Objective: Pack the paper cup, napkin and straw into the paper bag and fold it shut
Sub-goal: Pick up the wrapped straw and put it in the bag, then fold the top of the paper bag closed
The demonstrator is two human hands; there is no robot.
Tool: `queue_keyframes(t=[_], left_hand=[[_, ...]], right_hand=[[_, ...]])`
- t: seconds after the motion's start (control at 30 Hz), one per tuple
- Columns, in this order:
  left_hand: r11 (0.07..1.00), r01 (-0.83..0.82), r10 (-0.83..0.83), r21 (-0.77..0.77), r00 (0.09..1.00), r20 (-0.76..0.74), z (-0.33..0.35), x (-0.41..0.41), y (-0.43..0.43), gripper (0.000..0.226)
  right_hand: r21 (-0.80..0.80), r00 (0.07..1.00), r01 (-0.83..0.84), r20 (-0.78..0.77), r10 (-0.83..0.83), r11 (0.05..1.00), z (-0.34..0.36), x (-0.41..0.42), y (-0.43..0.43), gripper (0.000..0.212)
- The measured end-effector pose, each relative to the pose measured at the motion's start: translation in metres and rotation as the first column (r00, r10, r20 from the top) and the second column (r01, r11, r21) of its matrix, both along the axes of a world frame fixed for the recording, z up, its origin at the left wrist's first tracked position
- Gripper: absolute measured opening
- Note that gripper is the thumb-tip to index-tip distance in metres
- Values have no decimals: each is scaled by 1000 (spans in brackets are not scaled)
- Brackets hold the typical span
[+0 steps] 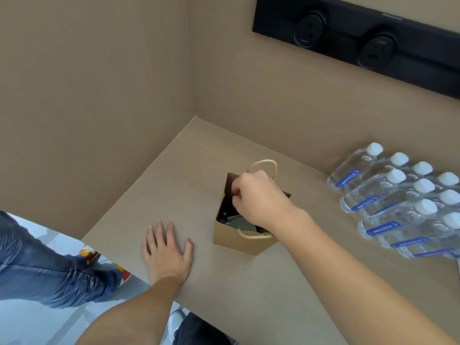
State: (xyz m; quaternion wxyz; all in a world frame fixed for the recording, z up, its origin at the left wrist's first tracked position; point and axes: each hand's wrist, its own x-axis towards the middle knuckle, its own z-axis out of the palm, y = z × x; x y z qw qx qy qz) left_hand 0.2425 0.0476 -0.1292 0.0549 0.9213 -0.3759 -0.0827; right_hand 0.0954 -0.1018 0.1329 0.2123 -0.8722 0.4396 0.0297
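A small brown paper bag (240, 242) with twine handles stands open on the tan table (249, 295). Inside it I see the grey round top of the paper cup (239, 223) and some dark shapes I cannot make out. My right hand (258, 196) reaches into the bag's mouth from the right, fingers curled together near the bag's far left wall. What they pinch, if anything, is hidden. My left hand (166, 250) lies flat on the table left of the bag, fingers spread, holding nothing. No napkin or straw shows outside the bag.
Several clear water bottles (398, 202) with white caps lie in rows at the right. Tan walls close the table's back and left, with a black socket panel (361, 38) high up. Another person's legs in jeans (37, 257) stand beyond the table's left edge.
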Motion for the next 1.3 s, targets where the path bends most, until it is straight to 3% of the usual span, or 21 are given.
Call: queue_keyframes(t=[0.17, 0.27, 0.4, 0.53, 0.67, 0.8, 0.9, 1.0, 1.07, 1.13, 1.23, 1.3], left_hand=[[1000, 11, -11, 14, 1000, -3, 0, 0, 1, 73], [998, 29, -28, 50, 999, -17, 0, 1, 1, 73], [993, 56, -46, 103, 994, -97, 6, 5, 1, 74], [982, 80, -47, 174, 982, -183, 19, 11, -4, 75], [959, 120, -56, 258, 969, -242, 40, 13, -15, 75], [936, 144, -18, 321, 931, -364, 65, 16, -27, 70], [970, 196, -78, 140, 806, -587, 86, 11, -43, 63], [983, 163, -165, -80, 617, -770, 112, 2, -54, 81], [976, 143, -218, -167, 522, -825, 131, 0, -60, 104], [954, 164, -299, -251, 448, -843, 148, 0, -63, 118], [896, 262, -440, -360, 396, -806, 168, 2, -69, 125], [855, 292, -514, -430, 353, -782, 180, 1, -73, 121]], right_hand=[[-118, 997, 26, 76, -17, 993, 44, -30, 8, 15], [-249, 970, 135, 232, -77, 959, 63, -58, 19, 17], [-333, 793, 424, 586, -168, 842, 61, -97, 42, 13], [-324, 678, 630, 672, -297, 706, -2, -122, 63, 21], [-134, 610, 722, 585, -534, 678, -94, -132, 90, 38], [87, 730, 654, 188, -657, 751, -159, -138, 99, 59], [233, 860, 509, -177, -479, 828, -186, -143, 95, 58], [317, 891, 440, -267, -366, 840, -185, -141, 77, 44], [391, 880, 472, -163, -445, 790, -172, -136, 58, 50], [470, 833, 478, 23, -552, 742, -153, -129, 39, 75], [563, 785, 349, 262, -562, 750, -119, -119, 21, 116], [592, 774, 232, 368, -515, 772, -99, -114, 17, 123]])
